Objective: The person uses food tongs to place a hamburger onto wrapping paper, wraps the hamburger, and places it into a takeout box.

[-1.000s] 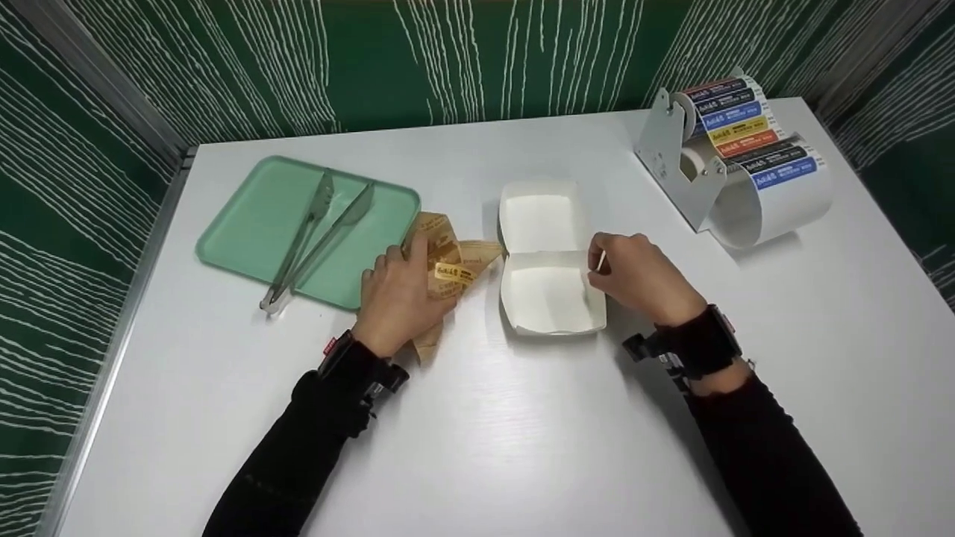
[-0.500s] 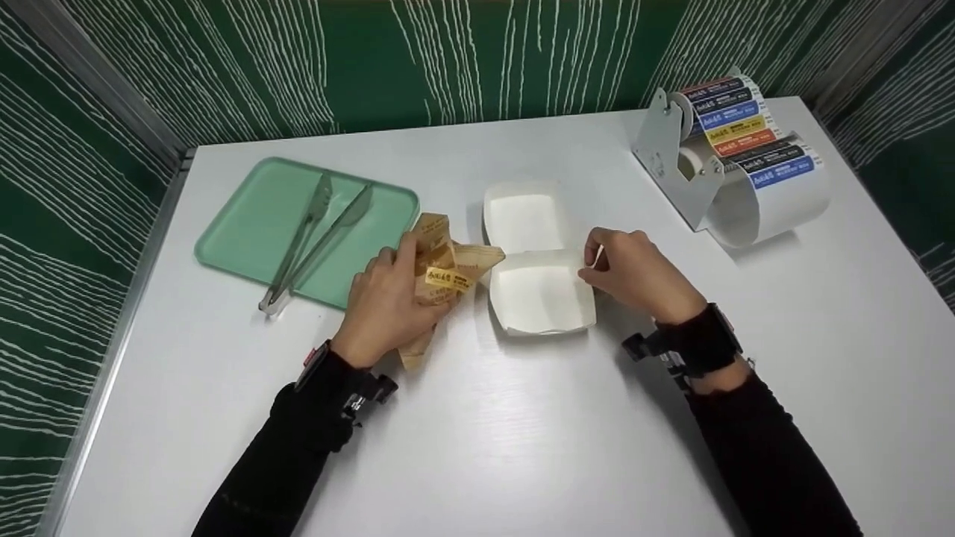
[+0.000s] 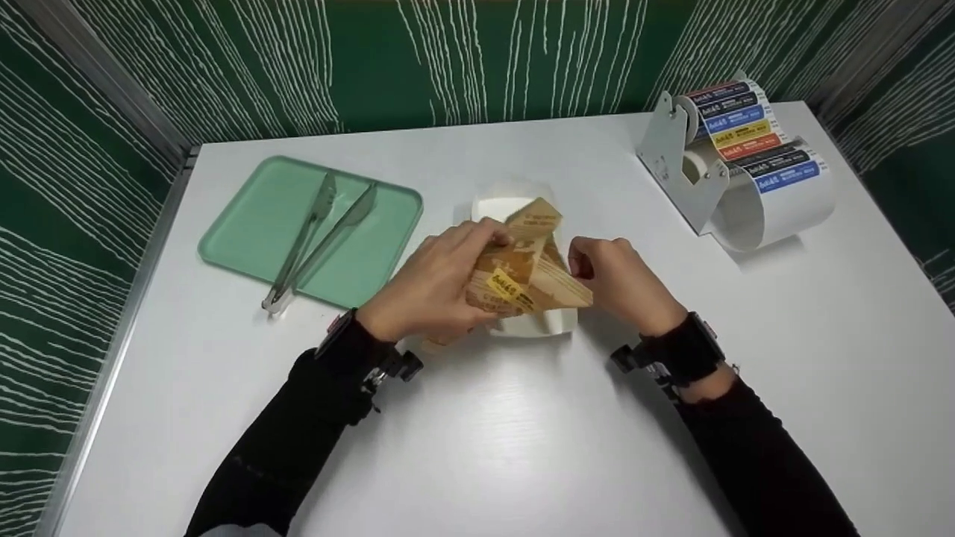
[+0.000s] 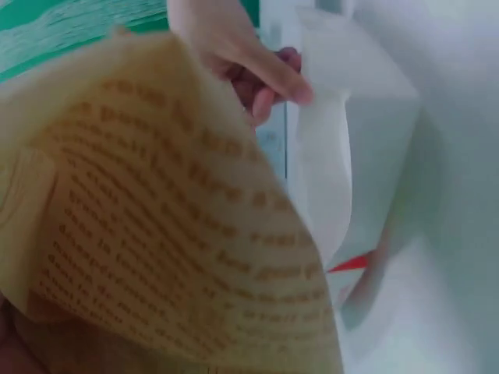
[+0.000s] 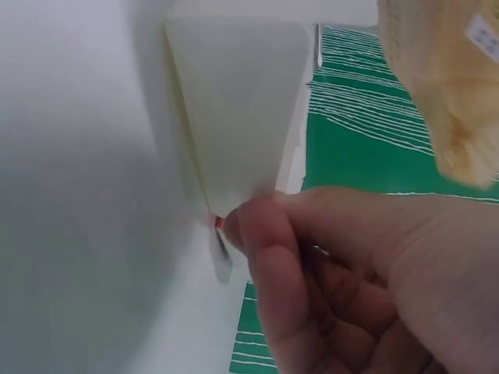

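The tray is sitting at left, tongs lying across it. The left hand is gripping the packet, fingers wrapped round, and holding it over the open box! The right hand is pinching the box's right edge, thumb against finger. Labels are standing far right. We're seemingly watching a boxing-up step; it's calling for level lowering, then a loosening left grip.

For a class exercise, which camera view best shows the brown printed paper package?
The head view: the package shows most fully, yellow rectangular sticker included. Left wrist: cropped close-up of its printing; right wrist: only one cropped portion.
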`<state>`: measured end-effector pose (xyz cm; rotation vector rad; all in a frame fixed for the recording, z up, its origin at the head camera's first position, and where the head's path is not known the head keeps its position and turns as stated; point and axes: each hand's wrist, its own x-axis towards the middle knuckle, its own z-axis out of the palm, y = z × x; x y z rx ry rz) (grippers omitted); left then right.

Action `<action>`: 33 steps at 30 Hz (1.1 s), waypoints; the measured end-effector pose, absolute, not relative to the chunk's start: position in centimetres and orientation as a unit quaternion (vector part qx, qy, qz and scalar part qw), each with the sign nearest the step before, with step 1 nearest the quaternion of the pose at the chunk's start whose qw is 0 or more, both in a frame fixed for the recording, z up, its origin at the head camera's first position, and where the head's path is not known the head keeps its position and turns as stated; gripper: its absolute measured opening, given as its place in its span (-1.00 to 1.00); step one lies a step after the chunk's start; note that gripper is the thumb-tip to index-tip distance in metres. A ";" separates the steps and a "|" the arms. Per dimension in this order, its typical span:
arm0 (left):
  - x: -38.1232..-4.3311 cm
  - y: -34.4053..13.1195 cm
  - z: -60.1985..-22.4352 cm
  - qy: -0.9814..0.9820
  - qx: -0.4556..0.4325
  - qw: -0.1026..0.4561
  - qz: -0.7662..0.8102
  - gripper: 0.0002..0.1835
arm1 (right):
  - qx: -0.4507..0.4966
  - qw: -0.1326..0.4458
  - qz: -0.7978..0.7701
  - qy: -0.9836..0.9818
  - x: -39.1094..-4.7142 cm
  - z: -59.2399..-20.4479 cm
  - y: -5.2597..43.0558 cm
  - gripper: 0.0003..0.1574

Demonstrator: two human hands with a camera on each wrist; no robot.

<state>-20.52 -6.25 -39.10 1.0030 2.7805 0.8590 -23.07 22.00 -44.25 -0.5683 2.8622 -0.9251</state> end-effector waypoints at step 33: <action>-21.6 -3.5 -43.7 0.904 0.392 0.095 0.143 0.16 | -0.172 0.091 -0.333 0.923 -23.2 -43.6 22.3 -0.64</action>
